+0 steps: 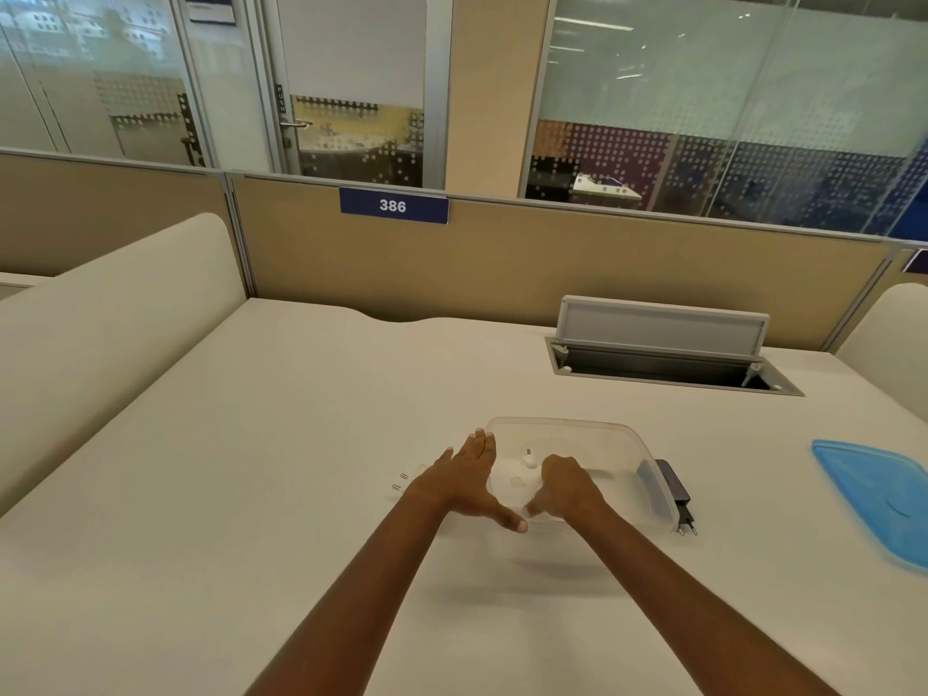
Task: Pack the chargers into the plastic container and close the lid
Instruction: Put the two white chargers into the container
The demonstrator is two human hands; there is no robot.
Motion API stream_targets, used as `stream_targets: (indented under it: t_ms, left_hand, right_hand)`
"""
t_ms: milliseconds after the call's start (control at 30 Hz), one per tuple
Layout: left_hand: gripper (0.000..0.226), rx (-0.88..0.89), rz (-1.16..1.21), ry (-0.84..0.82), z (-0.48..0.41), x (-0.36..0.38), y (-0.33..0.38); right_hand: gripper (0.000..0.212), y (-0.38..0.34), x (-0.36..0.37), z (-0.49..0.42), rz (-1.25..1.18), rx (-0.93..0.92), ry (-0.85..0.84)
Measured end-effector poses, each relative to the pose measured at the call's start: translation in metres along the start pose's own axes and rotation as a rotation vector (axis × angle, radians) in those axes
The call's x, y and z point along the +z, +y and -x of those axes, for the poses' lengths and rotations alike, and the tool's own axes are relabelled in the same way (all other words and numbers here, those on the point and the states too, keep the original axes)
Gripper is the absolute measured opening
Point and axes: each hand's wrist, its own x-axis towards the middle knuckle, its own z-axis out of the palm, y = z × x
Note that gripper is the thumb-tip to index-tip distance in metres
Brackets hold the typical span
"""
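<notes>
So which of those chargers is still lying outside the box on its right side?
The black charger, against the clear container's right wall; the white ones sit inside or to its left.

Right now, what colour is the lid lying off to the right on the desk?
The lid is translucent blue, seen in the head view.

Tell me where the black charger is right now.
In the head view, the black charger lies on the desk just outside the right wall of the clear plastic container, between it and the blue lid.
</notes>
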Motion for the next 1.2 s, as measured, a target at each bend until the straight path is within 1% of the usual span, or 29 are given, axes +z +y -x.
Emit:
stream_targets:
  t_ms: [100,167,267,333,400,433,467,533,567,600,667,700,800,900,967,1100,1200]
  left_hand:
    - [0.116,0.015,0.003,0.013,-0.001,0.001,-0.003]
    - [0.114,0.036,-0.006,0.032,0.001,0.005,-0.009]
    - [0.113,0.053,-0.004,0.092,0.006,0.015,-0.025]
    - [0.112,0.015,-0.018,0.117,0.010,0.023,-0.039]
    - [0.105,-0.050,-0.088,0.133,0.015,0.030,-0.054]
    - [0.099,-0.085,-0.134,0.146,0.018,0.034,-0.060]
    - [0.092,-0.113,-0.177,0.166,0.020,0.037,-0.067]
    - [0.080,-0.136,-0.214,0.229,0.022,0.042,-0.075]
    - [0.076,-0.135,-0.226,0.263,0.022,0.044,-0.079]
    - [0.074,-0.124,-0.241,0.305,0.022,0.045,-0.080]
    - [0.079,-0.076,-0.288,0.431,0.020,0.043,-0.081]
    - [0.081,-0.059,-0.303,0.456,0.018,0.041,-0.082]
    - [0.082,-0.021,-0.310,0.448,0.011,0.036,-0.084]
    - [0.075,-0.070,-0.233,0.336,0.010,0.033,-0.085]
    - [0.071,-0.103,-0.211,0.311,0.009,0.031,-0.086]
    - [0.069,-0.153,-0.145,0.344,0.010,0.027,-0.090]
    - [0.067,-0.179,-0.115,0.441,0.015,0.033,-0.092]
  right_hand:
    - [0.059,0.001,0.002,0.003,0.004,-0.017,0.015]
    - [0.054,0.003,0.001,0.007,-0.014,-0.038,0.066]
    - [0.043,0.011,-0.004,0.022,-0.062,-0.116,0.230]
    - [0.040,0.020,-0.001,0.035,-0.100,-0.192,0.412]
    - [0.053,0.031,0.008,0.047,-0.082,-0.206,0.611]
    - [0.061,0.036,0.015,0.050,-0.053,-0.184,0.669]
    - [0.067,0.041,0.022,0.053,-0.028,-0.156,0.693]
    - [0.080,0.046,0.031,0.060,0.001,-0.108,0.642]
    - [0.083,0.046,0.033,0.063,0.009,-0.090,0.600]
    - [0.084,0.048,0.036,0.064,0.017,-0.083,0.580]
    - [0.083,0.049,0.039,0.065,0.007,-0.074,0.540]
    - [0.083,0.048,0.039,0.066,-0.009,-0.069,0.528]
    - [0.081,0.047,0.038,0.065,-0.043,-0.059,0.524]
    - [0.078,0.047,0.039,0.067,-0.037,-0.059,0.529]
    - [0.076,0.046,0.039,0.067,-0.030,-0.074,0.552]
    - [0.076,0.048,0.040,0.066,-0.032,-0.087,0.586]
    - [0.079,0.053,0.041,0.065,-0.050,-0.121,0.563]
